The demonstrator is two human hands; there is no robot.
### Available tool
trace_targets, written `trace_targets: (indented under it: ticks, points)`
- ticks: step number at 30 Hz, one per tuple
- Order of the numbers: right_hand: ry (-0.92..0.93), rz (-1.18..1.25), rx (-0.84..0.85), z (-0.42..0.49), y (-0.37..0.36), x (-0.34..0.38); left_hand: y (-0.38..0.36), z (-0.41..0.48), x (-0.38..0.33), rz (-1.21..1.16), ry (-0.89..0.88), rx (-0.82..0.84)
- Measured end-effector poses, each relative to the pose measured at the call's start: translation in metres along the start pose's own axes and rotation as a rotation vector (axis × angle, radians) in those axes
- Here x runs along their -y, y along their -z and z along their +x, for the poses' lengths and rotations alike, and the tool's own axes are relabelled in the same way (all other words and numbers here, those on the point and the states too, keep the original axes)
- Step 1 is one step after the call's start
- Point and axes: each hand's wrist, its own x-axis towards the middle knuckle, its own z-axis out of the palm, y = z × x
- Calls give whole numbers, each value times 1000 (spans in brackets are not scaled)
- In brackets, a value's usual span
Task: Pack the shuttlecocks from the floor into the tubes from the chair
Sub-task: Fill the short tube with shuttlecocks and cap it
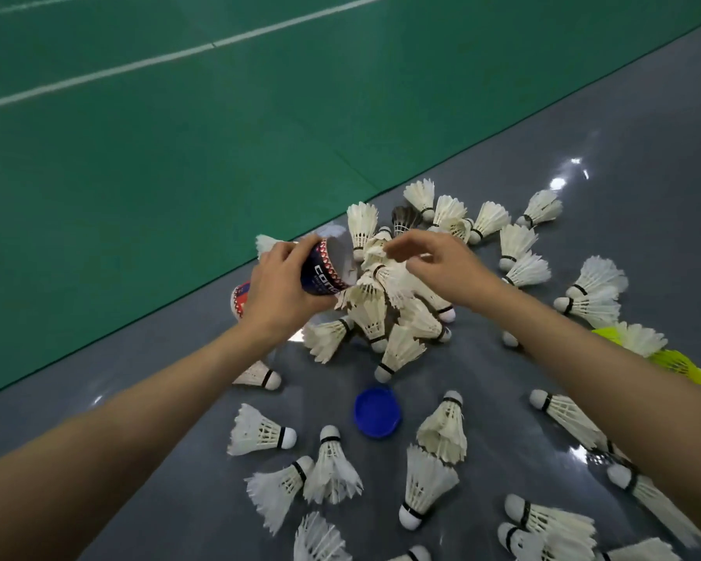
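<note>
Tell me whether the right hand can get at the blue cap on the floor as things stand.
Probably yes. The blue cap lies bare on the grey floor between the forearms, nothing on it. The right hand is pinching feathers near the tube, so it would let go first.

Left hand (278, 291): wraps a tube (325, 266), mouth tilted right toward the heap
Right hand (442, 263): right of the tube's mouth, fingertips on a shuttlecock (375, 248) at the top of the heap
Heap (385, 313): piled shuttlecocks between and below both hands
Second tube (240, 300): lying on the floor (502, 164), left of the left hand, partly hidden behind it
Lid (377, 412): on the floor, nearer than the heap, between the two forearms
Loose shuttlecocks (262, 436): scattered on the floor around the lid, behind the heap and to the right
Court mat (158, 135): behind and left of the floor strip
</note>
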Motion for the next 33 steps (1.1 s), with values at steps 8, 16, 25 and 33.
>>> trace_targets:
  ticks: [8,16,25,33]
  points:
    - [-268,-240,-60,95,-19,-63,-13,49,13,137,46,164]
    - [-446,-237,-159,149,-28,-81,9,57,28,143,44,185]
    - [-552,-333,-152,168,-27,-99,18,60,37,130,84,146]
    - [-267,-326,-417,116,-13,-61,11,62,12,131,54,195]
